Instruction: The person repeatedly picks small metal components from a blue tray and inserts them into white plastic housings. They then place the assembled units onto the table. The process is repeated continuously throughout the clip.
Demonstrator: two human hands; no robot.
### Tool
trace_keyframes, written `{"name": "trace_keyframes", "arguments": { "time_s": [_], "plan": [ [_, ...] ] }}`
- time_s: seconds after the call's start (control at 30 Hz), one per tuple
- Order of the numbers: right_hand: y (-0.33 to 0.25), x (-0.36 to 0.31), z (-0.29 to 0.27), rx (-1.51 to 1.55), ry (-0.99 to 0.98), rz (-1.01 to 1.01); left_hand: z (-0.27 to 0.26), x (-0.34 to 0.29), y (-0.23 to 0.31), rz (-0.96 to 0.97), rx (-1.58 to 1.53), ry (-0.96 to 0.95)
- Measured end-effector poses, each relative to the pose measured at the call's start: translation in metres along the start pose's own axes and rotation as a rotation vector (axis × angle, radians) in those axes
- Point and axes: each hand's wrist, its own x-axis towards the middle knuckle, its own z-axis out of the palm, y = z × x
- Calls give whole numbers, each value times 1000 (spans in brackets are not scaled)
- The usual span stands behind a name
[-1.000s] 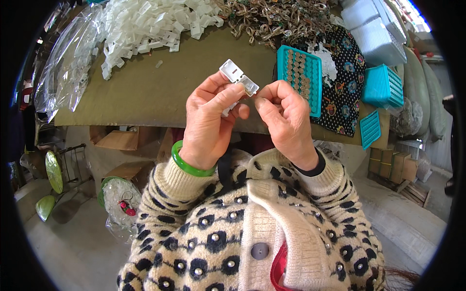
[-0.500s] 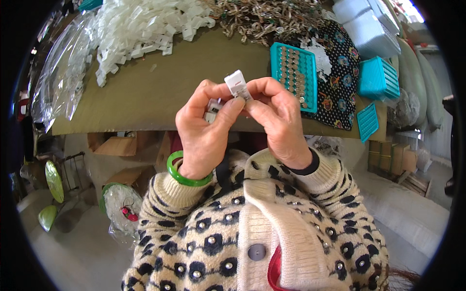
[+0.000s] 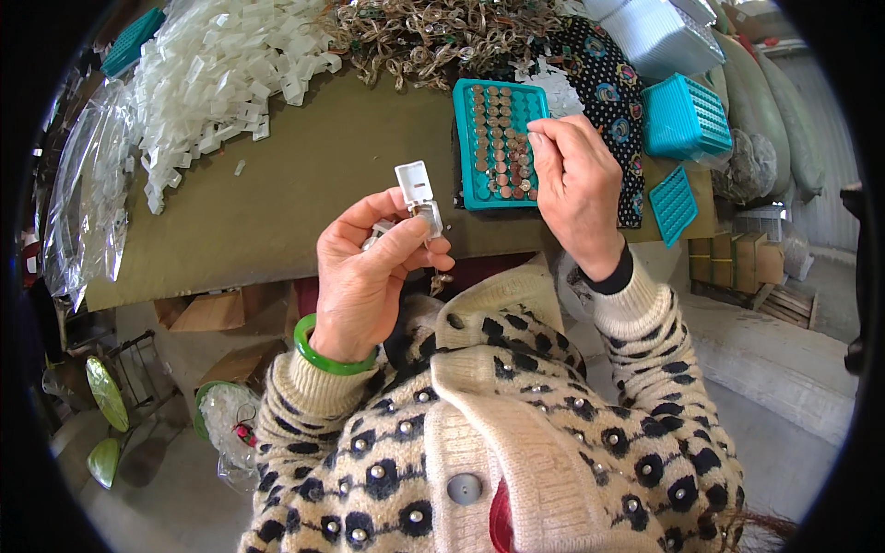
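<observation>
The small hinged case [image 3: 417, 182] looks like smooth white plastic with a slight gloss, and the tray [image 3: 524, 103] to its right like turquoise plastic, its round discs [image 3: 499, 129] shiny and metallic. The worktop [image 3: 304, 157] has a matt, olive surface. At the far left, the heap of pieces [image 3: 221, 83] appears translucent plastic; the clear bag [image 3: 88, 194] is glossy, crinkled film. On the right lies printed cloth [image 3: 627, 152]. Nearer, the green bangle [image 3: 308, 347] is polished, the sweater [image 3: 396, 452] fuzzy knit with pearly beads
</observation>
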Motion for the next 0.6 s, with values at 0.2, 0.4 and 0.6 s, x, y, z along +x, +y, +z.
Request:
{"name": "trace_keyframes", "arguments": {
  "time_s": [0.2, 0.4, 0.6],
  "plan": [
    [26, -1, 7, -40, -189, -22, 12, 10, -1, -126, 95, 35],
    [31, 7, 2, 37, -323, 40, 18, 21, -3, -172, 93, -20],
    [30, 11, 3, 102, -296, 30, 24, 28, -8, -160, 113, 9]
  ]
}}
